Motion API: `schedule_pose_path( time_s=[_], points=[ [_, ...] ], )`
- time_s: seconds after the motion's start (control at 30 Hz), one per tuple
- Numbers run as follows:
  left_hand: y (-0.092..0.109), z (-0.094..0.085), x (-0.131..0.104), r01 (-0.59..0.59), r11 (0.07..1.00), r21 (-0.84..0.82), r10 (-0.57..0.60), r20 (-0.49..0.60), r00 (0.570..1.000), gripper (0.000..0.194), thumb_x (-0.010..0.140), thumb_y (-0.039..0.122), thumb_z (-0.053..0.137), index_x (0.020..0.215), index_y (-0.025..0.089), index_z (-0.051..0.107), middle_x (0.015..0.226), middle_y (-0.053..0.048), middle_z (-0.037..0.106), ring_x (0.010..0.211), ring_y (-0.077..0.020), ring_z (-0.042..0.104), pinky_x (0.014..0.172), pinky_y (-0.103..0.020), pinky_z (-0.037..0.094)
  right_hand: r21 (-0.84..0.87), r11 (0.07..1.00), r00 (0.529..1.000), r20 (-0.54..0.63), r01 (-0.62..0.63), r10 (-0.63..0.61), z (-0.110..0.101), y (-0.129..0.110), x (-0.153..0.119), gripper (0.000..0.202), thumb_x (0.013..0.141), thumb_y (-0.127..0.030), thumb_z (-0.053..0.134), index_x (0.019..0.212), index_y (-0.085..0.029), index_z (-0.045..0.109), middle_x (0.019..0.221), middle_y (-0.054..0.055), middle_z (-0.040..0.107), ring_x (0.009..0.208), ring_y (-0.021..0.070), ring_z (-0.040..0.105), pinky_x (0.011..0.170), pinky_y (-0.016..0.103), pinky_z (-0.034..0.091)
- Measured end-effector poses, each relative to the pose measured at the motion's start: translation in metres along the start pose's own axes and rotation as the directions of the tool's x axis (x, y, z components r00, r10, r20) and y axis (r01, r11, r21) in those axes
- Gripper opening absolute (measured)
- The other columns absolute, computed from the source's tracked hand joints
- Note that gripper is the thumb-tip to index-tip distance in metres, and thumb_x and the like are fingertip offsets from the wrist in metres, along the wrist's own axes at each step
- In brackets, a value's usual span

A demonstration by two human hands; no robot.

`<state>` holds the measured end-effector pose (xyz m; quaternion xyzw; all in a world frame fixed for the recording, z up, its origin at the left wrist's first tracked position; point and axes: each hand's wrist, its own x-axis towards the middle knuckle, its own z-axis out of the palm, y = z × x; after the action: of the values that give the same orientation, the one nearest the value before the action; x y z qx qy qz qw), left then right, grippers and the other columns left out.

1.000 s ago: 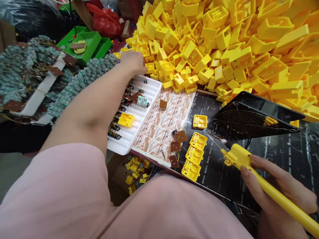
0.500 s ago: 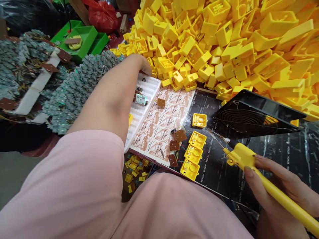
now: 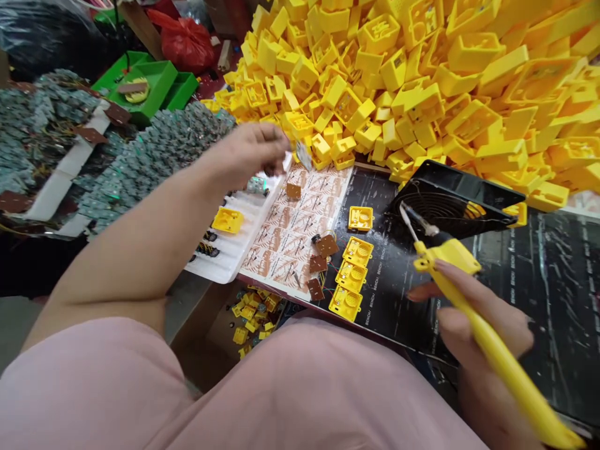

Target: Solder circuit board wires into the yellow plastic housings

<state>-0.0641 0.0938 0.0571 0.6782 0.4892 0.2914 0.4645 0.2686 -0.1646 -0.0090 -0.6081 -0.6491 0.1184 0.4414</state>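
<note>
My left hand (image 3: pixel 257 149) is raised over the far end of the white foam tray, fingers pinched on a small pale grey flat piece (image 3: pixel 304 155), blurred by motion. A yellow soldering iron (image 3: pixel 482 325) lies in my right hand (image 3: pixel 487 312), its metal tip (image 3: pixel 409 220) pointing up and left before the black fan. Left of that tip is a single open yellow case (image 3: pixel 360 219). Nearer me three more yellow cases (image 3: pixel 351 275) stand in a row, joined by thin wires to brown circuit boards (image 3: pixel 317 264).
A heap of yellow cases (image 3: pixel 356 81) fills the back. The black fan (image 3: pixel 440 200) leans at the right. White foam tray (image 3: pixel 220 265) holds a yellow case (image 3: pixel 227 220) and small parts. Grey-green modules (image 3: pixel 140 162) are massed at left, near green trays (image 3: pixel 154 87). A box (image 3: pixel 201 331) sits below.
My left hand has lifted from the edge of the heap toward me, bringing a small pale piece. My right hand has shifted left with the soldering iron, its tip now higher.
</note>
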Motion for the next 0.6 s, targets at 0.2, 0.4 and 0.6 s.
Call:
schedule_pose_path(
  time_s=[0.2, 0.4, 0.6],
  points=[
    [0.023, 0.092, -0.087, 0.081, 0.976, -0.202, 0.032, 0.503, 0.864, 0.046, 0.081, 0.066, 0.084, 0.079, 0.024, 0.064, 0.063, 0.002, 0.062, 0.050, -0.0114, 0.055, 0.047, -0.027, 0.044, 0.370, 0.915, 0.980, 0.048, 0.163, -0.194, 0.036, -0.023, 0.026, 0.017, 0.094, -0.028, 0.079, 0.109, -0.028, 0.070, 0.114, 0.003, 0.081, 0.104, 0.0210, 0.080, 0.094, 0.030, 0.067],
    [0.003, 0.130, -0.117, 0.073, 0.925, -0.374, 0.065, 0.344, 0.937, 0.044, 0.085, 0.066, 0.080, 0.087, 0.023, 0.075, 0.076, -0.002, 0.075, 0.070, -0.0171, 0.072, 0.069, -0.030, 0.062, 0.652, 0.758, 1.000, 0.026, -0.018, 0.001, 0.056, -0.034, 0.018, 0.033, 0.088, -0.021, 0.084, 0.109, -0.029, 0.059, 0.095, -0.006, 0.073, 0.080, 0.0109, 0.077, 0.072, 0.019, 0.065],
    [-0.008, 0.132, -0.128, -0.220, 0.943, -0.249, 0.268, 0.182, 0.946, 0.031, 0.099, 0.051, 0.070, 0.120, 0.032, 0.082, 0.137, -0.006, 0.076, 0.140, -0.0257, 0.064, 0.126, -0.047, 0.047, 0.434, 0.892, 0.992, -0.088, 0.123, -0.094, 0.050, -0.041, 0.016, 0.035, 0.084, -0.016, 0.086, 0.107, -0.028, 0.063, 0.091, -0.006, 0.073, 0.075, 0.0114, 0.074, 0.071, 0.021, 0.066]
  ],
)
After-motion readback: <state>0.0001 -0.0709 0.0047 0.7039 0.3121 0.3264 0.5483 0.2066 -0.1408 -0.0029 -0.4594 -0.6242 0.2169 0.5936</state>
